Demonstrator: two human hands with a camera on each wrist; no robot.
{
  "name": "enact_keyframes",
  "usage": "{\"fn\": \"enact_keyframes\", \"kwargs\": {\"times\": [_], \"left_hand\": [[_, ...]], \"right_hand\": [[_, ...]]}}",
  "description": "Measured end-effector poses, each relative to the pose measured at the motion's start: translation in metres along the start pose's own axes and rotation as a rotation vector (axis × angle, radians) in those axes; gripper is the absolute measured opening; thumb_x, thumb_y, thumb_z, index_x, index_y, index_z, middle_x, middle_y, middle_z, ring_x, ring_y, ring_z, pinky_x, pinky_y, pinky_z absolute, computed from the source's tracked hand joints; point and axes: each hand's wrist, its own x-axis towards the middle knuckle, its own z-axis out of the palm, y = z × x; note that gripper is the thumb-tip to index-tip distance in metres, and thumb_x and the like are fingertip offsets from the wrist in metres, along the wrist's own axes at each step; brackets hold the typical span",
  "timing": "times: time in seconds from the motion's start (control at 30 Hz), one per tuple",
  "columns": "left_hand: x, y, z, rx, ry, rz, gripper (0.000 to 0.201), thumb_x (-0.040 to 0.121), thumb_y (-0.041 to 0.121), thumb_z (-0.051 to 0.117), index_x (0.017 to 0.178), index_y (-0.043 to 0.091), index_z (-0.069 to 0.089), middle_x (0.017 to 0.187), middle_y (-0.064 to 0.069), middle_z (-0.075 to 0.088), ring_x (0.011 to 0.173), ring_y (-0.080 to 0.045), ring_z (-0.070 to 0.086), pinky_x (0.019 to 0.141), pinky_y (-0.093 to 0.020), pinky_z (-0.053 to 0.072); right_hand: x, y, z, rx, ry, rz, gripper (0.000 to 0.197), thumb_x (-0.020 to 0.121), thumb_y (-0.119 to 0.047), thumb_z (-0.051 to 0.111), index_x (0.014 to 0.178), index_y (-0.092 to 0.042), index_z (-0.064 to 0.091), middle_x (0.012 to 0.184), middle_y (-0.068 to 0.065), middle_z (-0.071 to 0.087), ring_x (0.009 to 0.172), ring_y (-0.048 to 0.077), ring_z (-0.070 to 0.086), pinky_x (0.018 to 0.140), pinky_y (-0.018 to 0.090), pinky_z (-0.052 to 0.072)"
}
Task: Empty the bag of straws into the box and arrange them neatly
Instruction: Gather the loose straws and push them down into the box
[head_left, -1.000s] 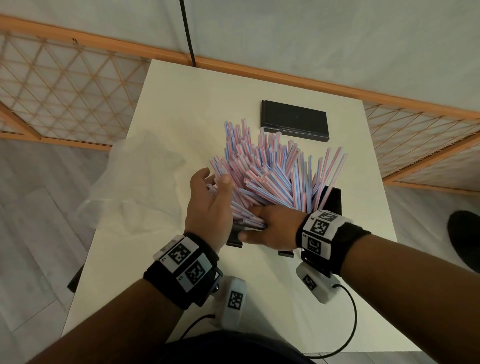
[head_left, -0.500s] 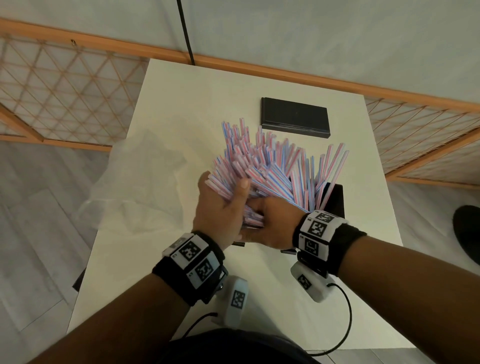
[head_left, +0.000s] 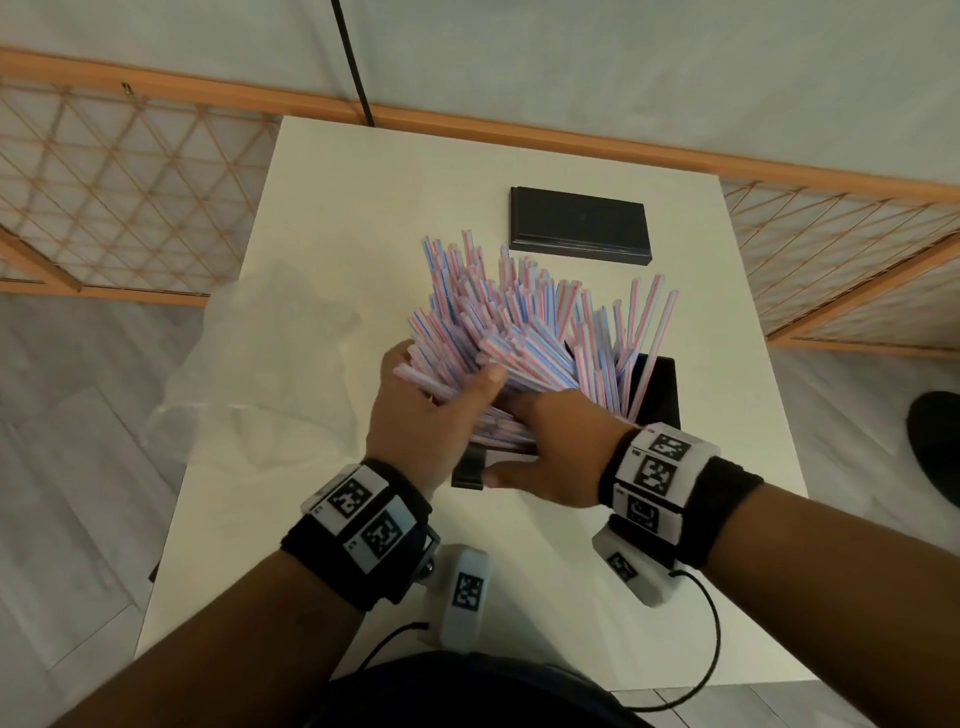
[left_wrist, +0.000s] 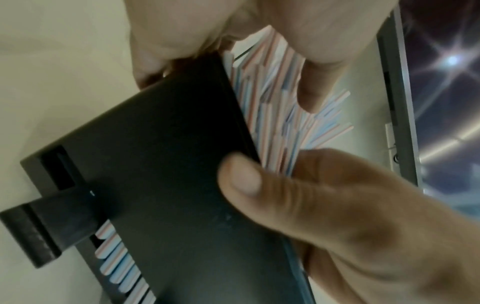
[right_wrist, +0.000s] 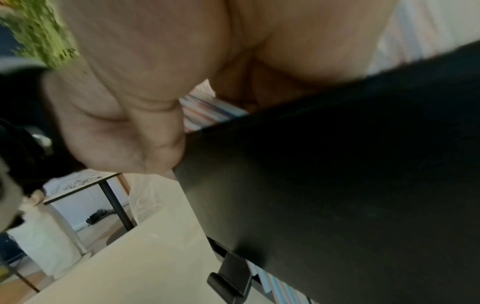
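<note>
Pink-and-blue striped straws (head_left: 519, 332) fan out of a black box (head_left: 660, 395) at the table's middle. My left hand (head_left: 441, 395) grips a bundle of them at the left side, thumb across the top. My right hand (head_left: 545, 447) holds the box's near wall, with the thumb (left_wrist: 241, 179) outside and the fingers hidden inside among the straws. In the left wrist view the box wall (left_wrist: 155, 164) fills the middle, with straws (left_wrist: 272, 123) behind its rim. More straws show through a slot low in the wall (right_wrist: 272, 283). The empty clear bag (head_left: 270, 364) lies to the left.
A black lid (head_left: 579, 226) lies flat behind the box on the white table (head_left: 363, 197). The bag hangs over the table's left edge. Wooden lattice panels (head_left: 130, 182) stand on both sides. A black cable (head_left: 353, 67) runs down the wall.
My left hand has moved right into the pile and curled its thumb over a bundle of straws, pushing them together. The right hand has stayed at the box's near wall.
</note>
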Motion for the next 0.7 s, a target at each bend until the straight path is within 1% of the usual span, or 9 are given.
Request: {"fn": "enact_keyframes", "kwargs": {"times": [0.07, 0.13, 0.2, 0.27, 0.37, 0.43, 0.53, 0.6, 0.7], "left_hand": [[0.001, 0.006, -0.003, -0.036, 0.032, -0.027, 0.073, 0.077, 0.05, 0.083, 0.13, 0.004, 0.062, 0.116, -0.007, 0.076, 0.107, -0.021, 0.074, 0.096, -0.052, 0.059], [-0.001, 0.009, -0.002, -0.038, 0.058, -0.081, 0.07, 0.077, 0.05, 0.08, 0.13, 0.008, 0.061, 0.116, -0.004, 0.075, 0.105, -0.015, 0.073, 0.096, -0.047, 0.06], [-0.002, 0.008, 0.0, -0.014, 0.062, -0.096, 0.055, 0.083, 0.044, 0.078, 0.124, 0.011, 0.063, 0.111, -0.001, 0.075, 0.1, -0.015, 0.074, 0.094, -0.051, 0.06], [-0.002, 0.006, 0.002, -0.02, 0.075, -0.122, 0.053, 0.079, 0.05, 0.075, 0.118, 0.017, 0.065, 0.107, 0.002, 0.076, 0.1, -0.018, 0.074, 0.093, -0.054, 0.06], [-0.003, 0.003, 0.006, -0.07, 0.077, -0.16, 0.048, 0.076, 0.055, 0.071, 0.115, 0.027, 0.067, 0.11, 0.005, 0.076, 0.105, -0.019, 0.074, 0.097, -0.053, 0.058], [-0.004, 0.005, 0.01, -0.084, 0.077, -0.187, 0.032, 0.087, 0.048, 0.067, 0.115, 0.033, 0.066, 0.114, 0.007, 0.075, 0.111, -0.018, 0.071, 0.104, -0.052, 0.054], [-0.006, 0.008, 0.013, -0.081, 0.067, -0.236, 0.033, 0.097, 0.047, 0.056, 0.125, 0.035, 0.065, 0.121, 0.011, 0.073, 0.117, -0.015, 0.068, 0.11, -0.049, 0.05], [-0.006, 0.009, 0.014, -0.09, 0.072, -0.258, 0.027, 0.098, 0.046, 0.057, 0.12, 0.036, 0.067, 0.122, 0.009, 0.073, 0.117, -0.017, 0.068, 0.11, -0.049, 0.05], [-0.007, 0.011, 0.012, -0.08, 0.092, -0.267, 0.017, 0.106, 0.028, 0.057, 0.115, 0.032, 0.07, 0.117, 0.004, 0.076, 0.111, -0.018, 0.071, 0.105, -0.048, 0.054]], "right_hand": [[-0.013, 0.01, -0.001, 0.004, 0.078, -0.022, 0.062, 0.081, -0.053, 0.072, 0.13, -0.019, 0.057, 0.114, 0.001, 0.069, 0.105, 0.024, 0.064, 0.089, 0.03, 0.05], [-0.029, 0.016, -0.002, 0.046, 0.16, -0.058, 0.054, 0.081, -0.045, 0.075, 0.127, -0.019, 0.061, 0.109, -0.002, 0.072, 0.1, 0.022, 0.067, 0.087, 0.027, 0.051], [-0.041, 0.024, -0.003, 0.108, 0.248, -0.064, 0.042, 0.079, -0.037, 0.079, 0.114, -0.017, 0.07, 0.097, -0.003, 0.075, 0.089, 0.019, 0.071, 0.082, 0.031, 0.055], [-0.048, 0.034, -0.004, 0.129, 0.275, -0.008, 0.033, 0.077, -0.037, 0.081, 0.102, -0.017, 0.073, 0.09, -0.005, 0.074, 0.084, 0.016, 0.07, 0.08, 0.031, 0.056], [-0.045, 0.048, -0.002, 0.038, 0.073, 0.14, 0.042, 0.077, -0.061, 0.068, 0.096, -0.024, 0.069, 0.085, -0.008, 0.071, 0.081, 0.015, 0.067, 0.079, 0.033, 0.055], [-0.04, 0.051, 0.005, 0.008, -0.016, 0.157, 0.061, 0.071, -0.077, 0.052, 0.098, -0.025, 0.067, 0.086, -0.007, 0.07, 0.083, 0.015, 0.066, 0.08, 0.036, 0.055], [-0.033, 0.045, 0.012, 0.05, -0.04, 0.125, 0.066, 0.078, -0.071, 0.056, 0.128, -0.029, 0.06, 0.112, -0.008, 0.07, 0.106, 0.018, 0.064, 0.095, 0.036, 0.052], [-0.029, 0.041, 0.014, 0.043, -0.04, 0.114, 0.062, 0.08, -0.071, 0.054, 0.124, -0.028, 0.061, 0.108, -0.006, 0.07, 0.1, 0.019, 0.065, 0.091, 0.037, 0.054], [-0.024, 0.039, 0.017, 0.008, -0.076, 0.138, 0.067, 0.075, -0.082, 0.04, 0.111, -0.029, 0.061, 0.094, -0.006, 0.07, 0.088, 0.019, 0.066, 0.084, 0.038, 0.056]]}}
